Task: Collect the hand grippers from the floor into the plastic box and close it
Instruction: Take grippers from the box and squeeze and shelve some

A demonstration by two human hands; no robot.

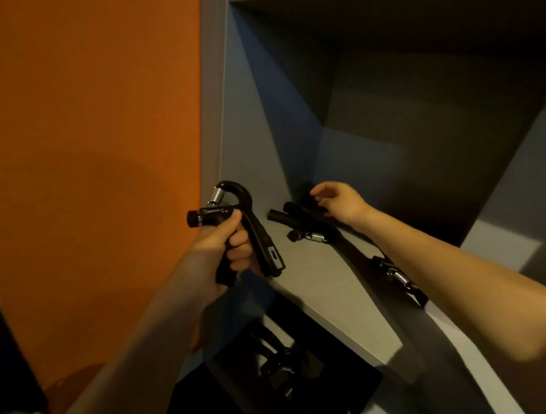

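My left hand (223, 249) grips one black hand gripper (250, 227) by a handle, held above the grey floor, its spring and knob at the top. My right hand (339, 202) reaches further out, its fingers curled over a handle of a second hand gripper (298, 224) lying on the floor. A third hand gripper (396, 272) lies partly hidden under my right forearm. The plastic box (349, 389) is below my hands, dim and open, with hand grippers (276, 365) inside it.
An orange wall (81, 123) rises on the left, with a grey edge beside it. The grey floor (319, 284) runs into a dark shadowed corner at the upper right. A dark object (4, 355) stands at the far left.
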